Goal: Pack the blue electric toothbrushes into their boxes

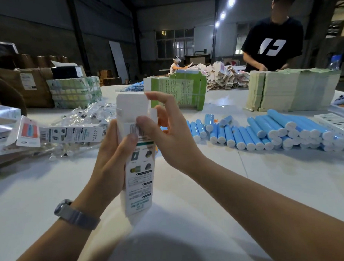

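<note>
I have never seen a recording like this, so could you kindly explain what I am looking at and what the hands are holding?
There is no machine here: a person wears a camera on the head, so this single picture looks forward and down at their own two hands. The left hand grips a tall white toothbrush box held upright, and the right hand pinches its open top flaps. On the white table, to the right, lies a pile of blue toothbrush handles. To the left lie clear plastic bags and printed boxes. Another person works at stacks of flat cartons on the far side.
</note>
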The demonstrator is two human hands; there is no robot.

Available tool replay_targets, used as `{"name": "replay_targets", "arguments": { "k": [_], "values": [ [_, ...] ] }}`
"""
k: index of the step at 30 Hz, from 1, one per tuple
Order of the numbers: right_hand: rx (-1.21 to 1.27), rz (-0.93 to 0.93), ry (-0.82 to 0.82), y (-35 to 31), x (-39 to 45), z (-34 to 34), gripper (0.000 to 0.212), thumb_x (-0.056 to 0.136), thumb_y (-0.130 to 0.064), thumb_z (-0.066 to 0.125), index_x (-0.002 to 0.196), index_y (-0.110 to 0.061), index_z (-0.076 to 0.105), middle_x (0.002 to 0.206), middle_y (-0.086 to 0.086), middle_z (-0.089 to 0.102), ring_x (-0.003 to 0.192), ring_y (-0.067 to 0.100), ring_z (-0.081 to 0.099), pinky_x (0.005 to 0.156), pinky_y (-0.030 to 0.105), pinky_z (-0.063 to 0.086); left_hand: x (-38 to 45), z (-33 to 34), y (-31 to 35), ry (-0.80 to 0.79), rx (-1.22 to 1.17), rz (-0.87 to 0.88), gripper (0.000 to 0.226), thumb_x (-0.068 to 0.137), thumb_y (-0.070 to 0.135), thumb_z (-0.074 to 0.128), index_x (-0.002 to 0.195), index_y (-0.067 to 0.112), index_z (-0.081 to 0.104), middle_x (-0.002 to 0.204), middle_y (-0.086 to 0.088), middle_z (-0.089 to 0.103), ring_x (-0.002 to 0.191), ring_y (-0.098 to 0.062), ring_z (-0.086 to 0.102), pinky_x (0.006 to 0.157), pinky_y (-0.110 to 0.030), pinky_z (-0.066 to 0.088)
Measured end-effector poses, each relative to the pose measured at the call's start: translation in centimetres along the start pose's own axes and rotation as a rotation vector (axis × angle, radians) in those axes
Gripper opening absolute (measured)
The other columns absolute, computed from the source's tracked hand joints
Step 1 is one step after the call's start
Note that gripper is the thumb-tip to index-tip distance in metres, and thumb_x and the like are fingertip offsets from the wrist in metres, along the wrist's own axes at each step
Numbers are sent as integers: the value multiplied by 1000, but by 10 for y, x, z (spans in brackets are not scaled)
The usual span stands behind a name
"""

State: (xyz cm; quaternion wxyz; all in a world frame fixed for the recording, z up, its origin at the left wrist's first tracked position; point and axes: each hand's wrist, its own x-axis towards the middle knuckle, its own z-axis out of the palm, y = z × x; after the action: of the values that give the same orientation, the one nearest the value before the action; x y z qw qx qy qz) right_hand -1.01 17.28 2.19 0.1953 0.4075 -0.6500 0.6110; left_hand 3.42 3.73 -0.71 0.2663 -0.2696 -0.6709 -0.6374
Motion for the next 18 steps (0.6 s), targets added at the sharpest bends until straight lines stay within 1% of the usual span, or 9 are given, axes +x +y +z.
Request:
{"name": "replay_targets", "arguments": {
  "k": [4,5,7,8,11,13,15,16,18],
  "values": [
    [-5,-44,20,3,-1,0,44,84,-44,61,122,-37,41,99,7,68,85,32,66,67,55,56,0,3,0,16,-36,-28,26,90,42,54,115,48,62,105,-6,66,87,-25,69,71,-39,60],
    [-7,-51,21,4,-1,1,40,84,-44,62,118,-38,43,98,2,68,84,33,66,65,55,56,1,4,1,15,-44,-25,26,90,40,54,114,48,62,104,-6,66,86,-24,69,71,-39,60],
    [-17,-69,17,5,-2,3,19,84,-44,61,98,-44,49,91,-14,64,80,29,64,63,53,55,1,3,1,18,-34,-21,26,90,38,53,113,47,62,101,-5,65,85,-24,67,70,-41,61],
    [-17,-75,15,5,-2,3,15,85,-42,62,91,-46,48,86,-19,60,77,27,61,61,51,54,2,3,1,24,-16,-18,26,90,38,52,113,47,62,100,-4,64,85,-24,67,70,-43,61],
    [-23,-105,10,6,2,3,14,87,-38,62,88,-43,49,83,-26,56,73,21,56,58,45,54,3,2,2,43,30,-7,27,88,37,51,110,47,62,96,-4,63,83,-22,67,67,-38,60],
    [-12,-105,16,8,5,4,15,86,-41,61,100,-38,55,87,-24,56,74,18,57,60,44,55,4,1,3,88,70,2,26,89,31,49,109,42,61,93,-4,63,80,-23,67,64,-33,59],
    [50,-90,37,12,9,9,29,88,-44,56,116,-38,50,91,-10,57,76,25,59,60,39,55,4,-4,4,145,168,17,22,90,29,46,109,30,57,91,-8,62,79,-32,65,60,-38,59],
    [108,-77,68,16,13,15,30,89,-45,53,118,-37,49,90,0,57,74,24,59,59,32,53,5,-7,5,164,240,22,22,89,31,45,108,23,53,90,-10,60,79,-35,63,60,-45,58],
    [216,7,174,29,23,30,23,89,-45,49,108,-32,55,76,1,53,65,12,53,55,22,44,8,-15,7,203,368,-18,20,87,35,44,100,21,49,86,-8,57,76,-36,60,59,-54,55]
  ]
}}
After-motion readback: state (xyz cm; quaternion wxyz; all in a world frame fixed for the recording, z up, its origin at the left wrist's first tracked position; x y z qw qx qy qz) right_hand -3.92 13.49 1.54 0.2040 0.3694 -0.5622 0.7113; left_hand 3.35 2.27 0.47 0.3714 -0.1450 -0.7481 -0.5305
